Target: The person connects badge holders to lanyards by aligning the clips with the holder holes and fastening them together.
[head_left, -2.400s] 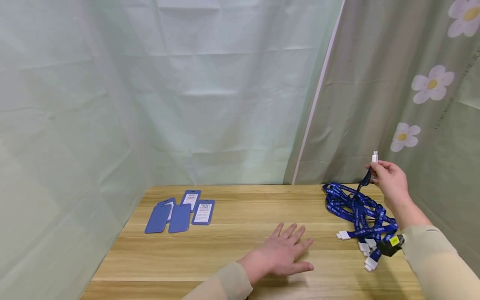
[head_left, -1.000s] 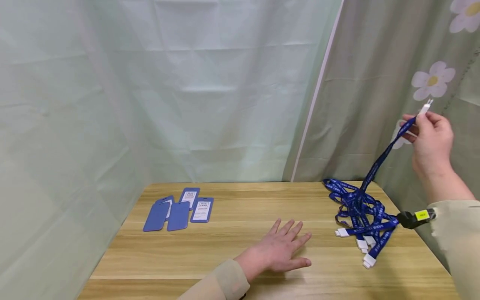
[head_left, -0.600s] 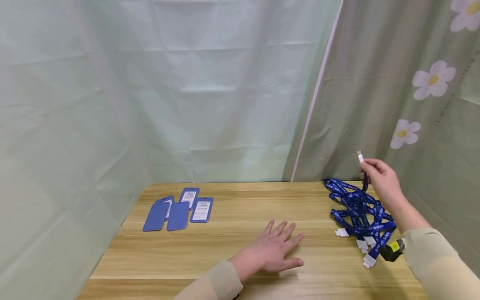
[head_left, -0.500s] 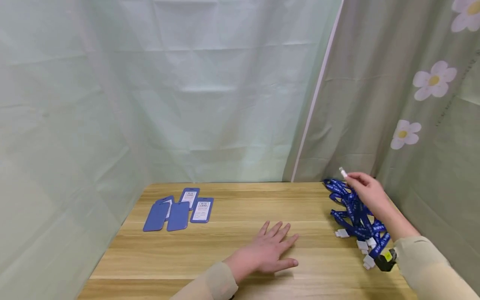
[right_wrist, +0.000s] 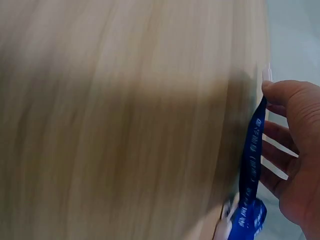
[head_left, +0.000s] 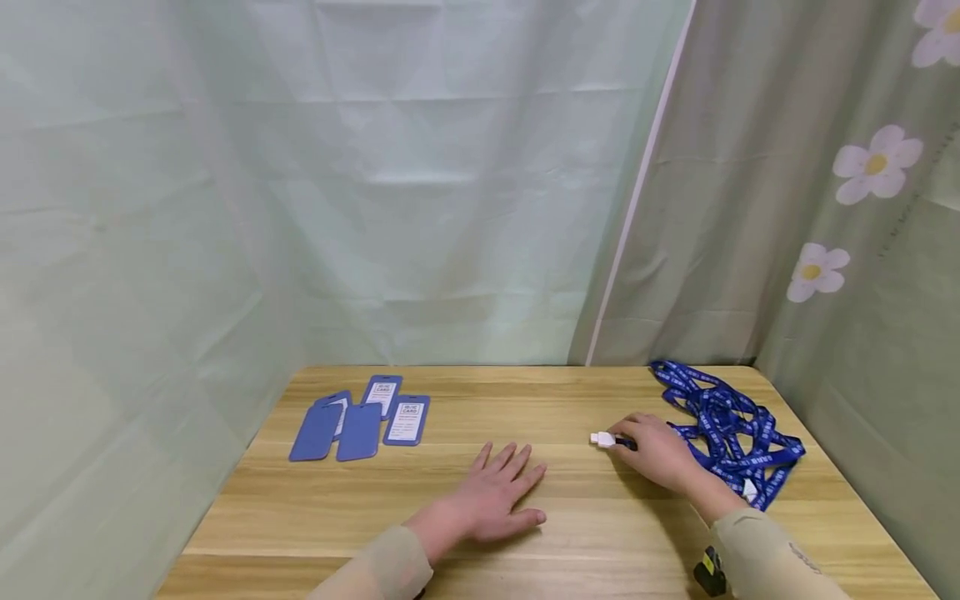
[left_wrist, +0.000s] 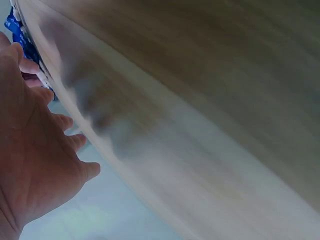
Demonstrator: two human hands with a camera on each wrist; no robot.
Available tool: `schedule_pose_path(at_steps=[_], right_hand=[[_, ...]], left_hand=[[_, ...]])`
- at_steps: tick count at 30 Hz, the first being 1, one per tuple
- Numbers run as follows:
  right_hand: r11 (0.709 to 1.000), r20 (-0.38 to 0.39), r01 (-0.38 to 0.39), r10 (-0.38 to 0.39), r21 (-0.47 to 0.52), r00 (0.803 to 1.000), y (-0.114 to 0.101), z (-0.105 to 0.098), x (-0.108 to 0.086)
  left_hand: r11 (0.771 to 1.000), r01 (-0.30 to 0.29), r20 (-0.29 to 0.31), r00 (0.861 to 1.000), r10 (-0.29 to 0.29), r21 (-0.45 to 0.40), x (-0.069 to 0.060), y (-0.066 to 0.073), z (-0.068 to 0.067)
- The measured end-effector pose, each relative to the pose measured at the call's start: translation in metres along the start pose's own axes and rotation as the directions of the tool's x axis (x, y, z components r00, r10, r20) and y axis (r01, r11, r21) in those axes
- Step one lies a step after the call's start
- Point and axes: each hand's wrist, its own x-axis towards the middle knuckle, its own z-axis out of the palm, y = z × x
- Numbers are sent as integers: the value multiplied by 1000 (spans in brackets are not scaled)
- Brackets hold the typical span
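Note:
My right hand [head_left: 658,454] pinches the white plastic clip [head_left: 602,439] of a blue lanyard between thumb and fingers, low over the table right of centre. In the right wrist view the printed lanyard strap [right_wrist: 251,155] hangs from that clip along the palm. Behind and to the right lies the tangled pile of blue lanyards [head_left: 723,425], partly hidden by the hand and forearm. My left hand [head_left: 491,496] has its fingers spread over the table and holds nothing. The left wrist view shows its shadow on the wood.
Several blue card holders [head_left: 358,432] lie overlapping at the back left of the wooden table [head_left: 480,392], some with white printed cards showing. Pale curtains [head_left: 450,208] stand behind and at both sides. A black wrist device [head_left: 708,572] is by the right cuff.
My right hand, earlier raised above the pile, has come down and left with the pinched lanyard clip. My left hand has slid left, fingers still spread. The card holders stay in place.

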Motion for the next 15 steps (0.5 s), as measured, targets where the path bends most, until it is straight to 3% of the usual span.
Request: schedule_pose_path(at_steps=[9, 15], right_hand=[[1000, -42, 9, -10, -18, 999, -4, 16, 20], [999, -50, -43, 42, -22, 998, -3, 22, 30]], left_hand=[[998, 65, -6, 998, -65, 0, -7, -17, -2], [996, 93, -20, 995, -93, 11, -8, -28, -1]])
